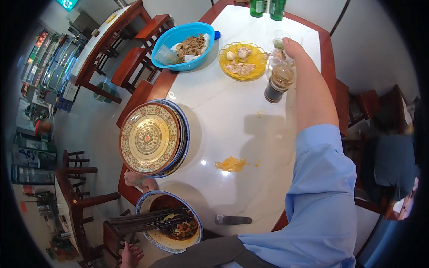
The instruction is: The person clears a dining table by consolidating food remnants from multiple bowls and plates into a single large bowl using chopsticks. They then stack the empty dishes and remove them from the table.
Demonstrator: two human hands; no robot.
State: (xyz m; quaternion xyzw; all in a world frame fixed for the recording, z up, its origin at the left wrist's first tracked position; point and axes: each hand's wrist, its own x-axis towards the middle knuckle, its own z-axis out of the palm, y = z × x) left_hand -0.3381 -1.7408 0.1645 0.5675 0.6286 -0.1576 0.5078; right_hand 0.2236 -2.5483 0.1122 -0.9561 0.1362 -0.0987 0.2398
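Note:
My right hand [293, 49] is stretched to the far right of the table, against a small clear glass [278, 43]. Its fingers are mostly hidden, so a grip is not certain. Loose garlic skins [278, 54] lie beside it, near a glass jar with a dark lower part [279, 83]. At the lower left, my left hand [131, 255] hangs off the table with fingers apart and nothing in it. Close by stands a blue-rimmed bowl [147, 234] with dark sauce, food scraps and several dark chopsticks [150, 219] laid across it.
Stacked patterned plates [149, 137] stand at the left edge, beside a crumpled cloth [139, 181]. Further off are a blue basin [162, 37] of scraps, a yellow basket [258, 67] with garlic and green bottles [277, 10]. Orange food residue [231, 164] and a dark flat object [233, 220] lie nearer.

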